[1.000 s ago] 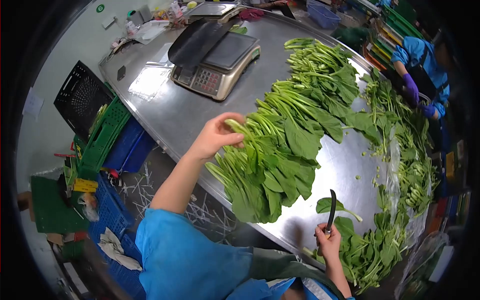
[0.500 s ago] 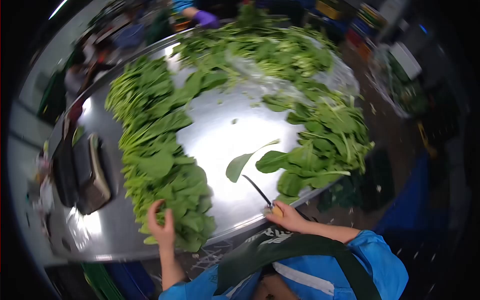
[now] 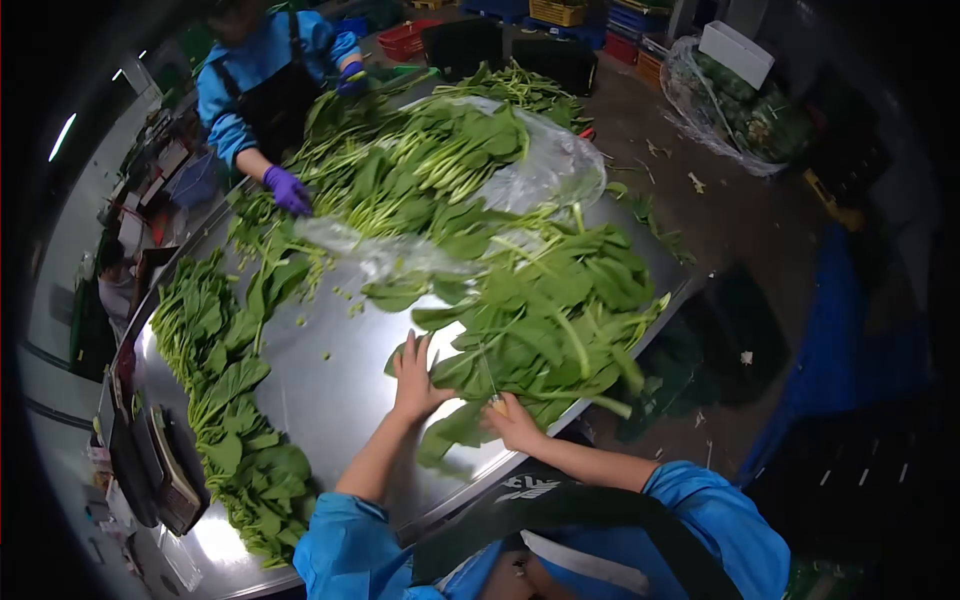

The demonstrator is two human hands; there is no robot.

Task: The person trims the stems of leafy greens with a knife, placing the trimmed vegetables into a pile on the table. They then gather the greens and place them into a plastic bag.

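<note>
My right hand (image 3: 517,424) is closed around the pale yellow handle of a knife (image 3: 488,372), its thin blade lying over the leaves. Fingers stretched and thumb apart, my left hand (image 3: 417,382) is at the left edge of the right-hand pile of leafy greens (image 3: 560,300). A loose leaf (image 3: 447,438) lies below that hand, near the table's front edge. Along the left side of the metal table (image 3: 315,375) runs a long row of greens (image 3: 225,400), stems mostly facing outward.
Across the table a person (image 3: 270,85) in purple gloves stands by another heap of greens (image 3: 400,170). Clear plastic sheeting (image 3: 550,165) lies among the leaves. A dark scale-like device (image 3: 150,460) sits at the left edge. Beyond the right side are a bagged bundle (image 3: 735,110) and crates (image 3: 555,12).
My view has turned right. My left hand has left the row of greens and reached the right-hand pile; the knife in my right hand is now over that pile.
</note>
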